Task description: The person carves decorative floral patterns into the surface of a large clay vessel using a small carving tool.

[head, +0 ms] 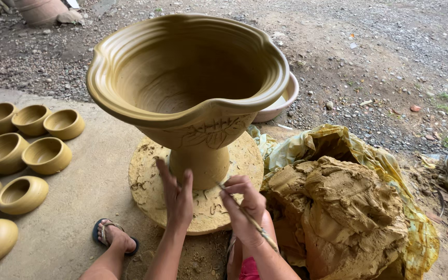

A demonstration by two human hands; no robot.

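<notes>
Ochre wet clay dominates: a tall, wide-rimmed pedestal vase of unfired clay [187,88] stands on a round clay-caked wheel disc [146,176] directly ahead of both hands. The left hand [176,199] lies open, fingers flat against the vase's stem. The right hand [245,210] is closed around a thin wooden carving stick [247,215], its tip near the stem. Steadying the stem while keeping strokes light would likely suit the soft surface. Small clay bowls [22,155] sit left; a lump of raw clay [338,212] lies right.
</notes>
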